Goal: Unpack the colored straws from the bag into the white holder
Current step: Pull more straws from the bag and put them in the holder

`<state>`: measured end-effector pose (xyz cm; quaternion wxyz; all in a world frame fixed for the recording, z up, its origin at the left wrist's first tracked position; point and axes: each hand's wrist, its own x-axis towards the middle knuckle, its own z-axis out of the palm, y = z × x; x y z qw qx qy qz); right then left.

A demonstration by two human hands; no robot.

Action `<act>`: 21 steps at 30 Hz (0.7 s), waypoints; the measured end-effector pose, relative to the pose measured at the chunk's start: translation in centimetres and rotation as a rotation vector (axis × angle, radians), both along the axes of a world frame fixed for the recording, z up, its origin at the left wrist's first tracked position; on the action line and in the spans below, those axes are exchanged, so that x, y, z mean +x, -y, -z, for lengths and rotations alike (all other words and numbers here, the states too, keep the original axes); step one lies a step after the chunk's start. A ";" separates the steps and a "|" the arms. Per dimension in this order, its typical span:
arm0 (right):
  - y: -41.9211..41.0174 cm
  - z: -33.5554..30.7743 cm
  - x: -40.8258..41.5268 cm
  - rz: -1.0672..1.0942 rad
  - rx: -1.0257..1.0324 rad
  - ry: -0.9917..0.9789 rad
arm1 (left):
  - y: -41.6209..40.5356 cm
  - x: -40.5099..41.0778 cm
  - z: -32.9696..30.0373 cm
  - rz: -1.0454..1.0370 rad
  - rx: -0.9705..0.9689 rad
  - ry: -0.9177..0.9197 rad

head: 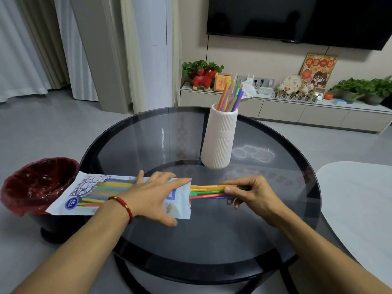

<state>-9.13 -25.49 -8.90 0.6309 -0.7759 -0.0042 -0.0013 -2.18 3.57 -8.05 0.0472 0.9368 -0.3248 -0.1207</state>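
A printed plastic straw bag [91,194] lies flat across the left edge of the round glass table [148,141], its open end facing right. My left hand [157,196] presses flat on the bag, fingers spread. Several colored straws [206,192] stick out of the bag's mouth, and my right hand [248,194] pinches their free ends. More straws show through the bag on the left. The white ribbed holder [220,141] stands upright behind them with several colored straws [231,96] in it.
A dark bin with a red liner [36,185] stands on the floor at the table's left, partly under the bag. A pale table top [360,200] sits to the right. A low TV cabinet [297,111] with plants and ornaments runs along the back wall.
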 end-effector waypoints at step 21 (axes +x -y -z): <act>-2.8 0.7 -0.6 -0.006 0.602 -0.144 | 5.3 -1.7 0.9 -0.099 -0.084 0.169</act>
